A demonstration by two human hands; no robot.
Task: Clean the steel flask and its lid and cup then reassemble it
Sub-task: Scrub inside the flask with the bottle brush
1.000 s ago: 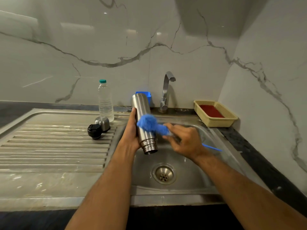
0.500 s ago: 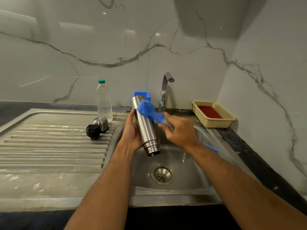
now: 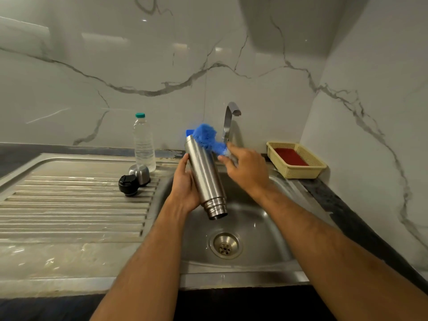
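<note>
Left hand (image 3: 185, 188) is wrapped around the steel flask (image 3: 206, 177), gripping its lower body from the left side, over the sink basin (image 3: 266, 228). My right hand (image 3: 246, 169) is closed on the blue brush (image 3: 207, 137), whose fluffy head presses against the flask's upper far end; the handle is hidden behind my fingers.

Containers: the flask's open threaded mouth faces down and toward me, above the drain (image 3: 225, 245); I cannot see inside it. A clear plastic bottle (image 3: 144, 142) with a green cap stands upright at the back of the drainboard (image 3: 69, 200); its contents look clear. The yellow basket (image 3: 296, 159) on the tabletop at the right of the sink holds something red and flat. A blue object sits behind the flask, mostly hidden.

Edges and room: the basin below the flask is bare, and the ribbed drainboard to the left is open apart from the steel cup (image 3: 140, 173), standing inverted, and the black lid (image 3: 128, 184) just beside it, both near the basin rim. The faucet (image 3: 229, 121) stands just behind the brush head.

Orientation: the flask's long axis is tilted, base up and away toward the wall, mouth low and near.
</note>
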